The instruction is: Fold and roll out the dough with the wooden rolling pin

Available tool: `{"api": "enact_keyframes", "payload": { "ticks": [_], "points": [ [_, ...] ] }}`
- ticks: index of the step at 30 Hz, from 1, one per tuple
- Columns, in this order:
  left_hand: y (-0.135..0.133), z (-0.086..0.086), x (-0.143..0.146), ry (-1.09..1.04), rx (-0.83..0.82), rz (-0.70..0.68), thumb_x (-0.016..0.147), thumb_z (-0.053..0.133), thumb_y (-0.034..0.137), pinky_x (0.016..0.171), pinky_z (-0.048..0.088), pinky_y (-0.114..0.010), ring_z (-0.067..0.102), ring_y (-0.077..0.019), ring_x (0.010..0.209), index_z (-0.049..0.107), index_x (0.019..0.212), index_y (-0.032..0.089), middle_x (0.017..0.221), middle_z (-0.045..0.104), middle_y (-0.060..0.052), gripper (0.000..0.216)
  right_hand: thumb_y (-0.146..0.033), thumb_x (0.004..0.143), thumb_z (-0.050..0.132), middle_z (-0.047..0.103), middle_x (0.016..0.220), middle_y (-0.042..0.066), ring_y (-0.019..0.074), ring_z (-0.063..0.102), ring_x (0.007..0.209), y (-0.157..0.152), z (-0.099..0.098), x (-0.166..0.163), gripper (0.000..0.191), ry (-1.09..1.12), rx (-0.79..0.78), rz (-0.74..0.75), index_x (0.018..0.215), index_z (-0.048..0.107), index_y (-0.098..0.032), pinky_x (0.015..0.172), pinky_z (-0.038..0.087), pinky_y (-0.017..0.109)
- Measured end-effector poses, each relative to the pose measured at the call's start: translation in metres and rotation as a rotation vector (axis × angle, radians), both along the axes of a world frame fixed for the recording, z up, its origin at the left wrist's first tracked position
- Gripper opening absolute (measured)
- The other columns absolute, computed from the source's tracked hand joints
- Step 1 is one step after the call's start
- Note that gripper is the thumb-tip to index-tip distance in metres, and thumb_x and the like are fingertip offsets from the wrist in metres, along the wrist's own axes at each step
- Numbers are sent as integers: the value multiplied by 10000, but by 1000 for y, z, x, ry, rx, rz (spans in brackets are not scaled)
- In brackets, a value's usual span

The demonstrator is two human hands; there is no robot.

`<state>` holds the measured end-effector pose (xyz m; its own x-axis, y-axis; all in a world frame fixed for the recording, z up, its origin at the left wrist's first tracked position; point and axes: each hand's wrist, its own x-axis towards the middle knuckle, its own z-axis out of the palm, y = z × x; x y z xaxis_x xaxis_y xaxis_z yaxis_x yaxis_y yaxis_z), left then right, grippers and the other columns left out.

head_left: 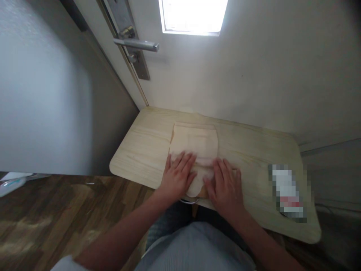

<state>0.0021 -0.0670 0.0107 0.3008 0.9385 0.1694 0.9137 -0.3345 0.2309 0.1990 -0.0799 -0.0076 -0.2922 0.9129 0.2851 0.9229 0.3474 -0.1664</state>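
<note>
- Centrally, a folded pale-beige cloth [194,141] lies on the wood-grain surface [256,150], reaching close to its front edge.
- The left hand [177,175] lies over the cloth's left side, its grip spread, thumb apart.
- The right hand [227,185] lies at its right side, grip also apart.
- A pixelated object [287,194] lies near the surface's right end.

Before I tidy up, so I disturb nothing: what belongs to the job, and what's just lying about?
Seems part of the job:
pale flat piece, left hand and right hand on it
wood-grain table beneath

Seems just lying about:
pixelated object, table's right end
white item, low at far left
</note>
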Motion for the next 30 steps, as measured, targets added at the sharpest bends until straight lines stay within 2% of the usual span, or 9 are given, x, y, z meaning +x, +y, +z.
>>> {"api": "enact_keyframes", "payload": {
  "ticks": [2, 4, 9, 12, 14, 17, 19, 22, 30],
  "points": [
    [-18, -2, -1, -42, -6, 36, 1010, 434, 378, 1211, 203, -536, 483, -252, 1346, 530, 1393, 259, 1385, 612, -81, 412, -389, 970, 491, 579, 1386, 157, 309, 447, 1349, -14, -2, 9, 493, 66, 28, -6, 1406, 515, -161, 1168, 189, 582],
    [-22, -3, -2, -74, -5, 57, 998, 468, 346, 1202, 223, -533, 555, -252, 1240, 613, 1275, 237, 1277, 664, -88, 331, -391, 951, 536, 642, 1258, 123, 289, 521, 1248, -11, -2, 15, 394, 125, 40, -12, 1284, 614, -196, 1157, 229, 554],
    [-16, 2, -18, -86, 23, 17, 986, 492, 326, 1201, 236, -507, 560, -247, 1185, 629, 1225, 209, 1202, 667, -97, 299, -389, 946, 562, 666, 1093, 75, 241, 560, 1077, 19, 6, 10, 281, 134, 2, 120, 1140, 692, -233, 1143, 250, 502],
    [-17, 1, -35, -65, 33, 79, 987, 487, 330, 1194, 251, -502, 554, -248, 1187, 623, 1231, 200, 1202, 661, -103, 307, -406, 967, 522, 660, 1147, 78, 240, 546, 1106, 30, 14, -6, 308, 107, -59, 183, 1175, 682, -246, 1133, 255, 491],
    [-18, -2, -44, -45, 30, 149, 984, 491, 353, 1181, 271, -509, 555, -260, 1187, 624, 1226, 190, 1221, 652, -115, 321, -419, 995, 460, 625, 1283, 91, 268, 491, 1235, 35, 17, -20, 363, 69, -109, 174, 1253, 644, -242, 1136, 240, 511],
    [-16, -8, -48, -19, 19, 214, 989, 468, 426, 1183, 250, -546, 497, -291, 1294, 563, 1334, 188, 1362, 596, -134, 430, -421, 1029, 344, 476, 1504, 130, 316, 320, 1421, 44, 16, -40, 498, -5, -131, 107, 1445, 485, -186, 1152, 176, 576],
    [-9, -9, -48, 6, 21, 233, 1001, 423, 463, 1194, 210, -570, 398, -305, 1401, 456, 1454, 197, 1482, 510, -131, 527, -429, 1032, 303, 399, 1559, 157, 333, 260, 1458, 51, 14, -50, 563, -43, -121, 68, 1509, 393, -142, 1154, 139, 610],
    [8, -7, -47, 45, 36, 264, 1010, 367, 490, 1206, 161, -578, 284, -312, 1478, 342, 1537, 209, 1572, 405, -112, 598, -447, 1026, 303, 345, 1590, 161, 352, 231, 1471, 68, 11, -61, 592, -68, -78, 23, 1522, 375, -132, 1156, 100, 635],
    [73, -5, -56, 59, 9, 309, 1017, 281, 512, 1211, 127, -576, 251, -302, 1495, 306, 1557, 259, 1610, 345, -70, 596, -467, 1013, 316, 326, 1603, 133, 366, 236, 1462, 126, 10, -80, 584, -59, -60, -48, 1534, 373, -207, 1144, 130, 643]
  ]
}}
